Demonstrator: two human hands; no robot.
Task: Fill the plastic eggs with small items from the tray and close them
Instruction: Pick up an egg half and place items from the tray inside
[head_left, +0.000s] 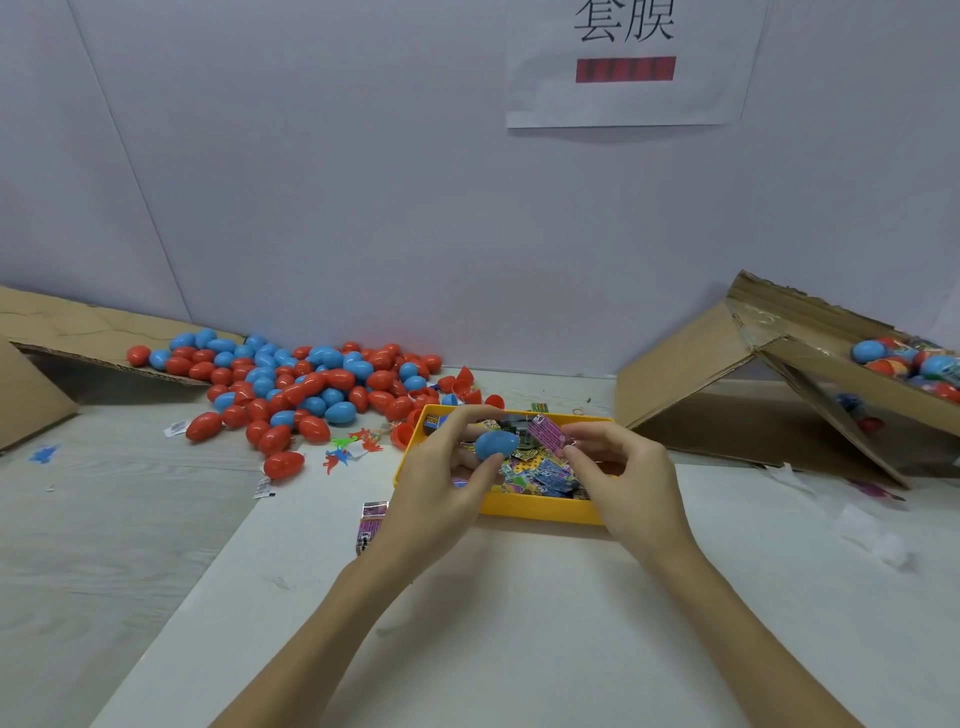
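Both hands work just above the yellow tray (540, 512), which sits on the table (130, 519) at the far edge of a white sheet (519, 623). The left hand (441, 483) grips a blue plastic egg (496, 445), thumb under it and fingers curled over its top, holding it over the tray's left half. The right hand (626, 467) pinches a small pink packet (549, 435) between thumb and forefinger, its near end at the fingertips and its far end pointing up and left, close to the egg but not plainly touching it. The two hands are near each other, apart, each clamped on its own thing. Inside the tray lies a heap of small printed packets (540, 475) in blue, yellow and purple. Another purple packet (371, 522) lies on the table just left of the tray. To the left and behind, a big pile of red and blue eggs (306, 384) spreads across the table from the mouth of a tipped cardboard box (57, 332), with a few open red halves (462, 387) near the tray's far corner and small coloured plastic figures (348, 449) beside them. On the right a second cardboard box (727, 364) holds more eggs (909, 361). A paper sign (628, 93) hangs on the wall
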